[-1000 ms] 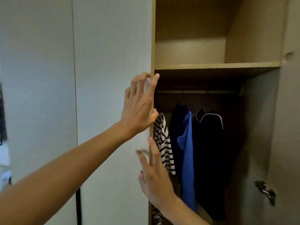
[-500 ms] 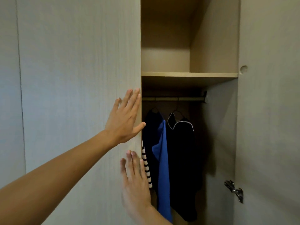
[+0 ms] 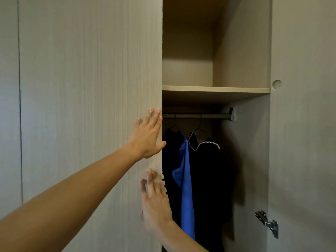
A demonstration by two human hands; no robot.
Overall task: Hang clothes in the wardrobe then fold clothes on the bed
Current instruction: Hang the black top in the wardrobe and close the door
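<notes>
Head view, left hand: my fingers are straight and close together, with the palm flat against the door panel right at its free edge. The thumb tip juts past that edge over the dark opening. It grasps nothing.
Head view, right hand: lower on the same panel, fingers straight and pointing up, palm pressed flat near the edge. It also holds nothing and looks slightly blurred.
Door panel: pale wood grain, upright, covering the left part of the wardrobe. Its edge runs from the top of the view to the bottom.
Wardrobe: open to the right of that edge. A shelf splits it into an upper compartment and a lower hanging space.
Rail: metal, just under the shelf, ending in a bracket on the right wall.
Clothes: all are in the lower space, hung from the rail. A dark garment with a blue panel hangs just beside my hands. A black garment with a beaded neckline hangs to its right. A sliver of a striped garment shows between the panel's edge and the blue one, next to my right fingertips.
Right-hand door: swung open with its inner face towards me. A metal hinge sits low down.
</notes>
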